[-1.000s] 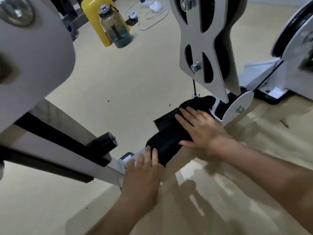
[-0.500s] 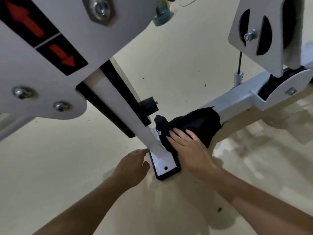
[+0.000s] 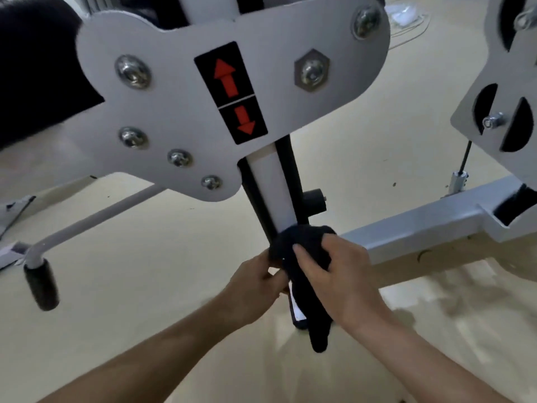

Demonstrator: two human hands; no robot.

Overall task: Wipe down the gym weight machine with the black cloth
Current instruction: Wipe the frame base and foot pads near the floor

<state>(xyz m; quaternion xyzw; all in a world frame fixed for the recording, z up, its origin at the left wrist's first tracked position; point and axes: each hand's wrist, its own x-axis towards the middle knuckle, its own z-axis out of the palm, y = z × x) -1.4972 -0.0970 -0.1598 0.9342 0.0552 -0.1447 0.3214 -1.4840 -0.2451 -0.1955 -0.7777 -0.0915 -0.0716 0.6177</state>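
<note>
Beige floor (image 3: pixel 145 271) surrounds the weight machine (image 3: pixel 220 91); at six o'clock, both hands, left hand (image 3: pixel 255 289) and right hand (image 3: pixel 340 274), grip the black cloth (image 3: pixel 302 257) wrapped around the upright post (image 3: pixel 276 193).

White cables (image 3: pixel 408 23) lie on the beige floor (image 3: pixel 145 257) far back.

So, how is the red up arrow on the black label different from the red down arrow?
The red up arrow sits above the label's dividing line and looks larger; the red down arrow sits below it and looks smaller. They point opposite ways. Both are red on the same black label.
</note>
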